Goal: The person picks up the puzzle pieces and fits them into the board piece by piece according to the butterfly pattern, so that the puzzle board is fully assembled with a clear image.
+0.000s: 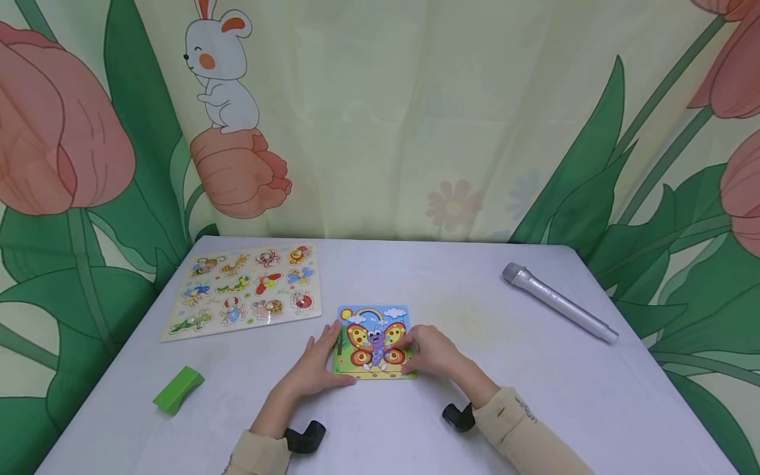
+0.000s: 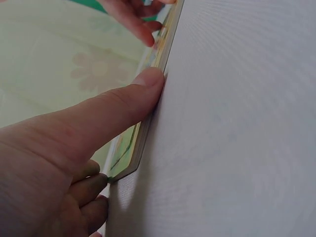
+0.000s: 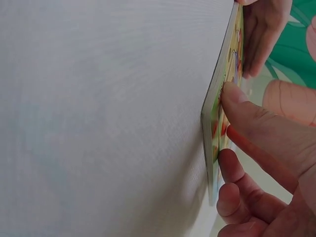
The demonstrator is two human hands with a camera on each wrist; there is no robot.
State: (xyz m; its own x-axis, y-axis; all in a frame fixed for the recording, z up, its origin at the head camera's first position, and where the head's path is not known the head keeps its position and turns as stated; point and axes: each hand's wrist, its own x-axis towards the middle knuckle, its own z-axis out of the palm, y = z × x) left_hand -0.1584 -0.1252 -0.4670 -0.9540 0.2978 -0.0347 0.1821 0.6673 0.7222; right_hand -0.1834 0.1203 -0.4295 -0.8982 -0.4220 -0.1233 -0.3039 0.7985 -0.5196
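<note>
A square butterfly puzzle (image 1: 375,346) lies on the white table, with a rainbow and sun printed along its top. My left hand (image 1: 317,363) rests against its left side, fingers extended along that edge; the thumb (image 2: 150,79) presses the near edge in the left wrist view. At the right wing, my right hand (image 1: 436,349) touches the puzzle's face with thumb and index finger. In the right wrist view its thumb (image 3: 233,94) sits on the printed side, the other fingers bent beside it. Whether a loose piece is between those fingertips is unclear.
A larger insect puzzle board (image 1: 249,287) lies at the back left. Near the left edge is a green arched block (image 1: 178,389). A silver microphone (image 1: 558,301) lies at the right. Behind the table hangs a printed curtain (image 1: 380,119).
</note>
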